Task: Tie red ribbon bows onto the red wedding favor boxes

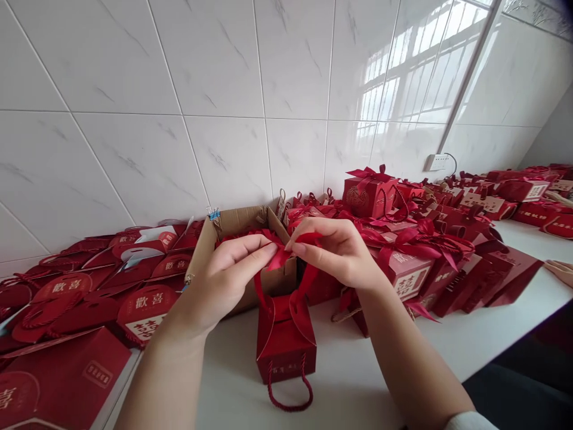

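Both hands pinch a red ribbon [278,258] above a small red gift box [286,334]. My left hand [239,269] grips it between thumb and forefinger, and my right hand [333,248] does the same just to the right. Two strands of ribbon run down from the fingers to the top of the box. The box stands upright on the white table [233,382], its dark red rope handle [290,409] hanging at the front. Behind my left hand is an open cardboard carton [199,251] with red ribbon inside.
Flat red box blanks [67,286] with gold lettering cover the left side. Finished red boxes with ribbon bows [409,263] are heaped on the right, more farther back. A tiled wall [224,143] with a socket [437,162] rises behind. Part of another person's hand [559,270] shows at the right edge.
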`<state>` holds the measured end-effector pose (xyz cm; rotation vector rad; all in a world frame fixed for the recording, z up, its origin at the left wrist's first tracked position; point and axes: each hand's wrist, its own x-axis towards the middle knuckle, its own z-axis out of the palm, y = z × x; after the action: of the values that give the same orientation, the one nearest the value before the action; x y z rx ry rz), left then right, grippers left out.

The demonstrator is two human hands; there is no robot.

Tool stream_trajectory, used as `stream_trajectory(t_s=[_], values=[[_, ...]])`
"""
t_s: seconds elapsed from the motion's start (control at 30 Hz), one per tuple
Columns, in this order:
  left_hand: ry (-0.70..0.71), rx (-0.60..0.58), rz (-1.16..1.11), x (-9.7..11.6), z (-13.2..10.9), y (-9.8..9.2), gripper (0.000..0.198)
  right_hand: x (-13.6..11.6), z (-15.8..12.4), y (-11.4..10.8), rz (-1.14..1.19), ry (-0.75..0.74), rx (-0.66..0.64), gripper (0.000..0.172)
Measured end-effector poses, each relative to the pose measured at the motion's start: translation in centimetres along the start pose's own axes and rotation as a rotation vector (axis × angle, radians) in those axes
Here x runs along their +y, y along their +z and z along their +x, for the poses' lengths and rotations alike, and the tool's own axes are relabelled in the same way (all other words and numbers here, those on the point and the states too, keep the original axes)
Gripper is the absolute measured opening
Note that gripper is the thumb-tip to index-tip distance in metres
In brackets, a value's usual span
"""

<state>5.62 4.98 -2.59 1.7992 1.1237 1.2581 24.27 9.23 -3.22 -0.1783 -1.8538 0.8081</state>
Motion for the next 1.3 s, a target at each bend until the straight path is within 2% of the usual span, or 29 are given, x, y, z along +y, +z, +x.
stream_trajectory(t_s=[0.17,0.27,0.37,0.43,0.5,0.6,0.67,0.77,0.87,0.93,1.1,1.3], values=[[-0.032,0.05,-0.017,-0.1,0.0,-0.1,0.03,0.3,-0.2,-0.3,-0.379,-0.226,-0.064,0.014],[-0.06,0.089,-0.054,-0.1,-0.2,-0.3,0.028,0.6,-0.1,-0.2,-0.506,-0.324,-0.075,0.016],[-0.072,0.091,0.082,0.3,-0.6,-0.6,0.035,0.8,0.1,-0.2,-0.578,-0.362,-0.069,0.014],[-0.043,0.033,0.273,1.0,-1.0,-0.7,0.042,0.9,0.1,-0.3,-0.572,-0.351,-0.071,0.014],[0.046,-0.014,0.486,1.7,-1.5,-0.6,0.043,0.9,0.1,-0.4,-0.523,-0.313,-0.072,0.015],[0.223,0.058,0.761,2.4,-2.3,-0.2,0.032,0.9,0.0,-0.4,-0.431,-0.247,-0.031,0.015],[0.288,0.101,0.871,2.5,-2.7,0.1,0.025,1.1,-0.1,-0.2,-0.378,-0.199,0.051,0.013],[0.314,0.113,0.956,2.6,-3.3,0.0,0.023,1.4,-0.7,0.3,-0.321,-0.115,0.276,0.012],[0.319,0.162,1.05,2.7,-3.8,-0.4,0.026,1.6,-2.0,0.9,-0.345,-0.041,0.466,0.012],[0.314,0.205,1.124,2.6,-4.4,-0.9,0.029,1.6,-3.2,1.2,-0.423,-0.018,0.508,0.012],[0.241,0.281,1.2,2.1,-6.1,-1.8,0.035,1.3,-6.5,1.0,-0.761,-0.101,0.517,0.013],[0.042,0.318,1.169,0.3,-8.2,-3.4,0.038,0.7,-9.7,-0.1,-0.996,-0.102,0.443,0.014]])
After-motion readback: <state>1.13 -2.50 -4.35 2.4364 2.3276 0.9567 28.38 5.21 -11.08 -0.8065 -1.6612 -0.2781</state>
